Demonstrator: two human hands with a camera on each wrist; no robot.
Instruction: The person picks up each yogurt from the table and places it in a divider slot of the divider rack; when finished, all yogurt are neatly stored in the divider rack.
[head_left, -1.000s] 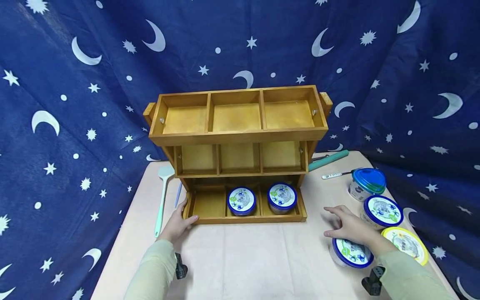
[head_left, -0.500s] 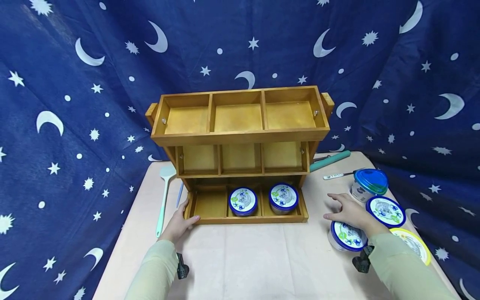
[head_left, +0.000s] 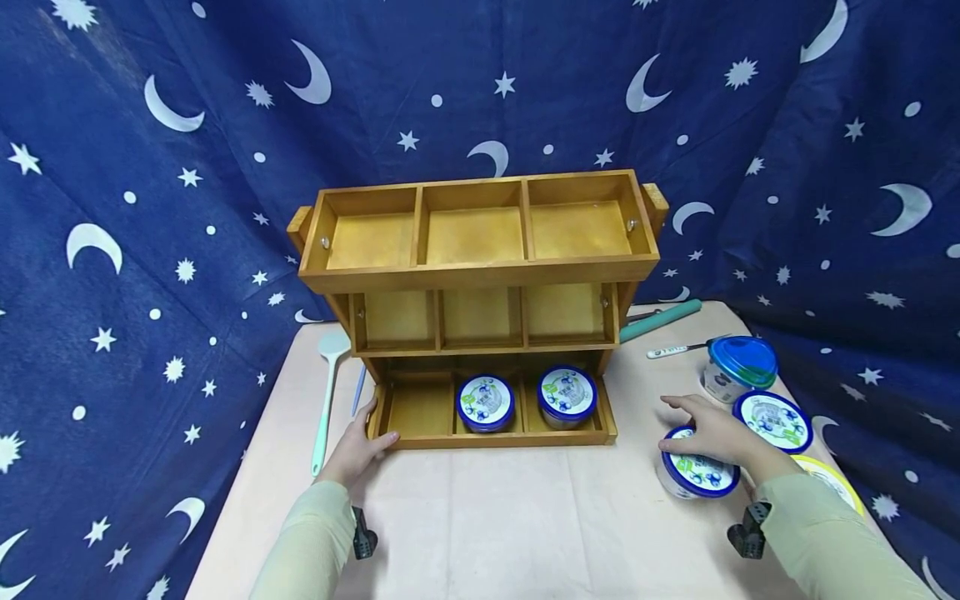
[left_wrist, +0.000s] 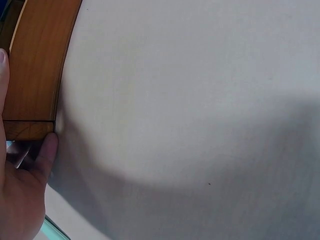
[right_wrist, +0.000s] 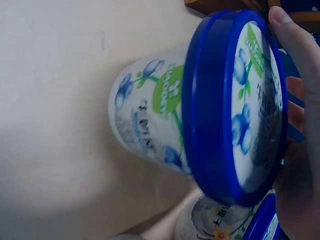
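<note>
While left hand (head_left: 351, 450) is gripping golden-brown three-tier wooden box (head_left: 480, 277), I'm holding right hand (head_left: 712, 432) spread at round blue-lidded white tub (head_left: 703, 473), ideally pinching opposite sides evenly.

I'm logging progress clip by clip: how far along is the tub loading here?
Looks done: the middle tub and right tub sit in the bottom tray.

In hand: the right hand is over a third tub, outside the tray; the left hand holds the tray's left corner.

Probably left: placing that tub, then perhaps the far tub, blue-lidded tub and yellow-lidded tub on the right.
</note>
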